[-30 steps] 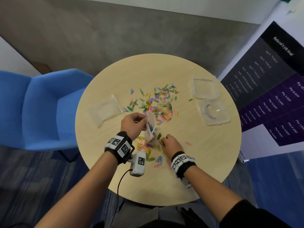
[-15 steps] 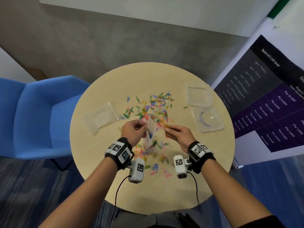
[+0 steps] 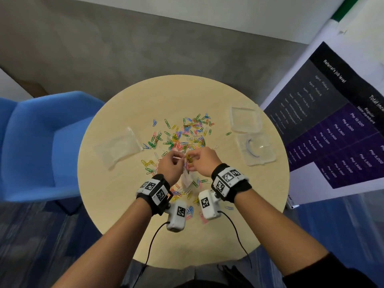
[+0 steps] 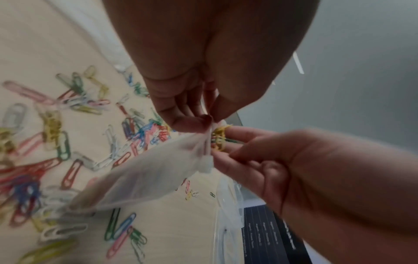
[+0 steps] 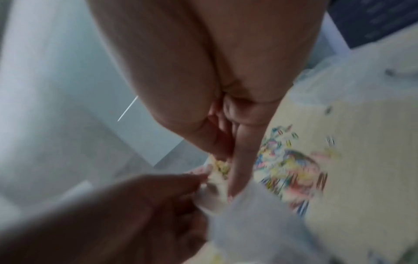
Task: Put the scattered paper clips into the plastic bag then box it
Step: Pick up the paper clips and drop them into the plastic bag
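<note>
Early in the job. Left hand [image 3: 170, 165] pinching the bag [image 4: 144, 176] mouth at table [image 3: 124, 204] centre; right hand [image 3: 203, 161] clamped on a yellow bunch of clips [image 4: 219, 138] at the opening. Most clips [image 3: 187, 132] loose from 12 to 6 o'clock. Box [image 3: 256, 150] empty of the bag at 3 o'clock, lid [image 3: 245, 119] off at 2.

Only readable stuff is on the dark poster [image 3: 332, 113] off to the right. Its heading says "Referral's job level", and another bit reads "Regular team members". The purple part has peso amounts like "Php 10,000", "Php 6,000", "Php 3,000", "Php 12,000". The smaller rows are too tiny to make out. The wrist bands [image 3: 227, 179] just have black-and-white square code markers, no words.
</note>
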Motion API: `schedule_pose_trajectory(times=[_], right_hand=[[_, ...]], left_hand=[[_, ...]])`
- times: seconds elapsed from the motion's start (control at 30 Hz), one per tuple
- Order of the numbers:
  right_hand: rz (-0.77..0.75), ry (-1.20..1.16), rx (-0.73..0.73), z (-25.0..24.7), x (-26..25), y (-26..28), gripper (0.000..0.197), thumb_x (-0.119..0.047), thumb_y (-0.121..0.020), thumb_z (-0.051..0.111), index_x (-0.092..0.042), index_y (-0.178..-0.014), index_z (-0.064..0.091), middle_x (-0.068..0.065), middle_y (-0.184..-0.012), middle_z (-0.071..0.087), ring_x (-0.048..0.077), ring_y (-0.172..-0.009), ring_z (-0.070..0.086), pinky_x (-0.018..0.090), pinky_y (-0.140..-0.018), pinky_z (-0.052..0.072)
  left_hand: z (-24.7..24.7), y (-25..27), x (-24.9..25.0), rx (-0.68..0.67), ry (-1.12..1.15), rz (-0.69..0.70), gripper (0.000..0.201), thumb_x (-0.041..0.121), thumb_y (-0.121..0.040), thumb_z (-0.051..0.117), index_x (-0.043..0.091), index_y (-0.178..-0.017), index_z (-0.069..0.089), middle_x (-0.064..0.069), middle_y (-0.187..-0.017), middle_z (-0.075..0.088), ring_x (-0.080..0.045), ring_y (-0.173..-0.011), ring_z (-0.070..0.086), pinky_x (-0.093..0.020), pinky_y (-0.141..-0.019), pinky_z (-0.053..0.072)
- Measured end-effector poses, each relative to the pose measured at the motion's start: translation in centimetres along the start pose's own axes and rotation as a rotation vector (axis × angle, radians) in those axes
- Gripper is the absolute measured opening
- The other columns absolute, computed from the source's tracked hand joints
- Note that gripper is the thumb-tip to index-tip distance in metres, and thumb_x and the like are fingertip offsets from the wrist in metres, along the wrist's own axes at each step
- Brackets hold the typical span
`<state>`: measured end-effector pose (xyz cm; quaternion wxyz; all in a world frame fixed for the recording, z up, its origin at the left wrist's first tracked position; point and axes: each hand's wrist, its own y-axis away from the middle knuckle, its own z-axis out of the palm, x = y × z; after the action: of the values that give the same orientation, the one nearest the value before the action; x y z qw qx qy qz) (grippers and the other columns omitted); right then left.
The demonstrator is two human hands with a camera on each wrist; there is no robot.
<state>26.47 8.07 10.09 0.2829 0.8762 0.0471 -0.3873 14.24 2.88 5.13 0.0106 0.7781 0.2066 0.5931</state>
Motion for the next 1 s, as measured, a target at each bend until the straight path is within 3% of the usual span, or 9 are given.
schedule_pose_trajectory(times=[0.2,0.33,0.4,0.47,0.53,0.6,0.67,0.9,1.0], right_hand=[[-0.111,0.226,0.049,0.9,0.1,-0.6,0.028,-0.010,-0.085,0.071,-0.011,-0.113,0.071,0.007,-0.074,0.070,0.022,-0.074,0.071,0.036,-0.082,0.059],[-0.258,-0.047,0.160,-0.3,-0.1,0.0,0.013,-0.012,-0.088,0.066,-0.011,-0.098,0.074,0.011,-0.067,0.070,0.016,-0.053,0.065,0.027,-0.053,0.057],[-0.252,-0.126,0.232,-0.7,1.4,-0.2,0.010,-0.013,-0.089,0.066,-0.012,-0.094,0.074,0.009,-0.066,0.070,0.009,-0.048,0.059,0.023,-0.048,0.050],[-0.169,-0.070,0.267,0.0,4.3,-1.0,0.009,-0.014,-0.088,0.066,-0.013,-0.092,0.074,0.008,-0.071,0.070,0.013,-0.056,0.063,0.031,-0.058,0.056],[-0.067,0.185,0.192,1.2,7.6,-2.1,0.020,-0.023,-0.088,0.067,-0.016,-0.106,0.071,0.008,-0.098,0.071,0.021,-0.086,0.067,0.040,-0.083,0.057],[0.008,0.457,0.031,2.7,10.3,-2.4,0.052,-0.041,-0.088,0.065,-0.017,-0.133,0.054,0.009,-0.137,0.053,0.026,-0.123,0.052,0.040,-0.105,0.044],[-0.006,0.566,-0.044,4.6,11.7,-1.9,0.076,-0.056,-0.086,0.061,-0.019,-0.147,0.036,0.009,-0.155,0.030,0.028,-0.141,0.030,0.041,-0.115,0.030],[-0.358,0.684,-0.169,11.3,10.0,-0.3,0.091,-0.056,-0.079,0.068,-0.025,-0.151,0.023,0.009,-0.161,0.016,0.030,-0.146,0.019,0.043,-0.119,0.023],[-0.516,0.899,-0.222,12.7,9.5,-0.4,0.082,-0.058,-0.085,0.056,-0.032,-0.152,0.016,0.006,-0.163,0.006,0.036,-0.147,0.014,0.052,-0.118,0.020]], left_hand=[[-0.5,-0.5,-0.5,-0.010,0.034,-0.010,0.007,0.017,-0.094,0.055,0.014,-0.096,0.062,-0.005,-0.070,0.065,-0.018,-0.060,0.058,-0.040,-0.068,0.053],[-1.4,-0.8,-0.5,0.025,0.185,-0.063,0.011,0.019,-0.093,0.060,0.009,-0.096,0.064,-0.005,-0.071,0.067,-0.018,-0.060,0.059,-0.038,-0.068,0.053],[-2.3,-0.9,-0.4,0.066,0.282,-0.072,0.007,0.019,-0.092,0.063,0.013,-0.092,0.066,-0.007,-0.074,0.069,-0.021,-0.065,0.062,-0.039,-0.071,0.056],[-3.6,-0.8,-0.1,0.108,0.360,-0.078,0.005,0.019,-0.092,0.064,0.014,-0.092,0.066,-0.008,-0.077,0.069,-0.020,-0.068,0.061,-0.035,-0.070,0.056],[-5.2,-0.6,0.3,0.140,0.436,-0.074,0.007,0.018,-0.092,0.065,0.012,-0.095,0.067,-0.012,-0.080,0.066,-0.019,-0.070,0.059,-0.028,-0.068,0.055],[-7.0,-0.4,0.5,0.159,0.456,-0.051,0.009,0.018,-0.091,0.066,0.012,-0.096,0.067,-0.016,-0.085,0.067,-0.021,-0.072,0.060,-0.025,-0.067,0.056],[-8.7,-0.3,0.3,0.168,0.462,-0.035,0.007,0.019,-0.091,0.067,0.013,-0.095,0.068,-0.016,-0.088,0.070,-0.021,-0.073,0.062,-0.025,-0.068,0.056],[-11.8,0.7,-2.7,0.225,0.252,-0.034,0.014,0.016,-0.090,0.068,0.004,-0.097,0.069,-0.017,-0.080,0.069,-0.023,-0.066,0.060,-0.034,-0.067,0.055],[-12.4,1.5,-4.5,0.230,0.143,-0.045,0.012,0.017,-0.089,0.068,0.005,-0.093,0.068,-0.010,-0.070,0.068,-0.020,-0.056,0.058,-0.033,-0.063,0.051]])
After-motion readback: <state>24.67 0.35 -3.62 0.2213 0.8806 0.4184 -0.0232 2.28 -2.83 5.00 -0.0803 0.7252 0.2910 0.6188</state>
